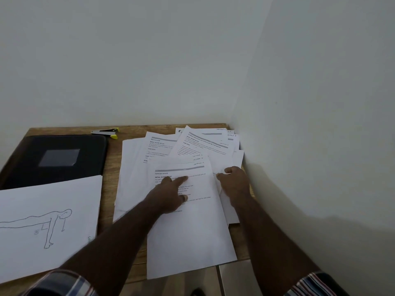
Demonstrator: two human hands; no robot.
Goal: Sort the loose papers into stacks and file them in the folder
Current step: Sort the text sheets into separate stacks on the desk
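A loose heap of printed white papers [196, 146] is fanned over the right half of the wooden table [111, 167]. The top sheet [190, 236] hangs over the table's near edge. My left hand [171, 193] rests on that sheet with its index finger stretched out along the text. My right hand [234, 181] lies at the sheet's right edge, its fingers curled and pinching the edge of a paper underneath. A closed black folder [57, 159] lies at the table's left rear. A sheet with a line drawing of a figure [47, 221] lies in front of the folder.
A small stapler with yellow ends [105, 132] sits at the back of the table behind the folder. White walls close the table in at the back and on the right. Floor tiles [235, 276] show below the near edge.
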